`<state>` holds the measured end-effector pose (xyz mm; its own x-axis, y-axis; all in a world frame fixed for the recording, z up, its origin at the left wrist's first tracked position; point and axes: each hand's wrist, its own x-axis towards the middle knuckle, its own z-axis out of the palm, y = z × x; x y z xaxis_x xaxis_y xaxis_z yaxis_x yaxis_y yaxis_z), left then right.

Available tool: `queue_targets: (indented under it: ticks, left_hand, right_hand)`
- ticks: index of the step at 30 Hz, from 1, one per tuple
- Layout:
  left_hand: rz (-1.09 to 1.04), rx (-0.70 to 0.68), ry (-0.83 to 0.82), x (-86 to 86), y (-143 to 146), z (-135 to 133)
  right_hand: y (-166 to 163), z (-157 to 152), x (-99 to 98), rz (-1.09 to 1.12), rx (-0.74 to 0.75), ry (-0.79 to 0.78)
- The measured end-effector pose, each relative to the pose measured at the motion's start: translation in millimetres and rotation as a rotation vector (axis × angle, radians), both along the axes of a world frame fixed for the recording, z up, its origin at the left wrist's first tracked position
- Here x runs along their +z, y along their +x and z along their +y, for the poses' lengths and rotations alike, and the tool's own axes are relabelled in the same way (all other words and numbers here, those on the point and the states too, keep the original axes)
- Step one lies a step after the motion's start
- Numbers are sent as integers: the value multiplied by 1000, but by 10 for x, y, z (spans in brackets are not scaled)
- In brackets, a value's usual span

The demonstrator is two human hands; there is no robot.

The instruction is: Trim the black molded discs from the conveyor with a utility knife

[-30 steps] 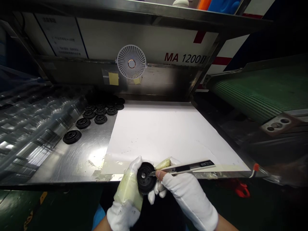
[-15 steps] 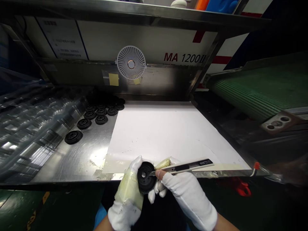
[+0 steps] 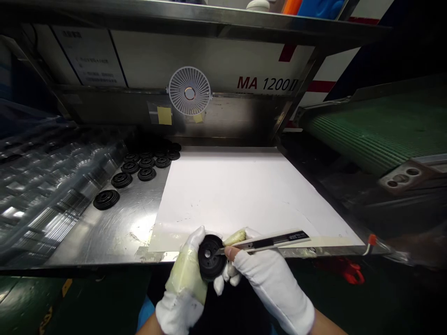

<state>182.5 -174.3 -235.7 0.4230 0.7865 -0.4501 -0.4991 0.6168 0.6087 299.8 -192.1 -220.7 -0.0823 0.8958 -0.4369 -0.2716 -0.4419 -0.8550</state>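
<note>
Black and ribbed, the moulded disc (image 3: 208, 257) sat in the left hand (image 3: 183, 286) at the near edge of the stainless steel surface (image 3: 104, 237), just over the front of the white sheet (image 3: 226, 195). We found the left hand curled closed around the disc's rim, its glove wrapped in yellowed tape across the fingers. The right hand (image 3: 268, 288) was likewise closed, gripping a snap-off utility knife (image 3: 275, 241), with a bare fingertip (image 3: 228, 252) showing through the glove beside the blade.

Over the last second we recorded very little change. Both hands stayed in the same position, neither grip loosened, and the knife's tip remained at the disc's central hole. Whether it actually touched the hole's edge was too fine to confirm from this view. Any turn of the disc was too slight for us to verify. We therefore treated the hold on disc and knife as unbroken, with the work still confined to that central area.

Further back on the surface, similar black discs (image 3: 146, 173) stood in loose rows, with one lying apart nearer the front (image 3: 106, 199). Clear plastic trays (image 3: 52, 186) were stacked to the left, and a green conveyor belt (image 3: 377, 125) ran along the right.
</note>
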Motion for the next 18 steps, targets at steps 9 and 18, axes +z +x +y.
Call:
queue_targets:
  ticks: [9,18]
  left_hand:
    - [0,27,0,7,1,12]
    - [-79,39,66,-111,30,18]
  right_hand:
    - [-7,-5,-33,13,-20,67]
    - [-11,6,-43,-35,-7,97]
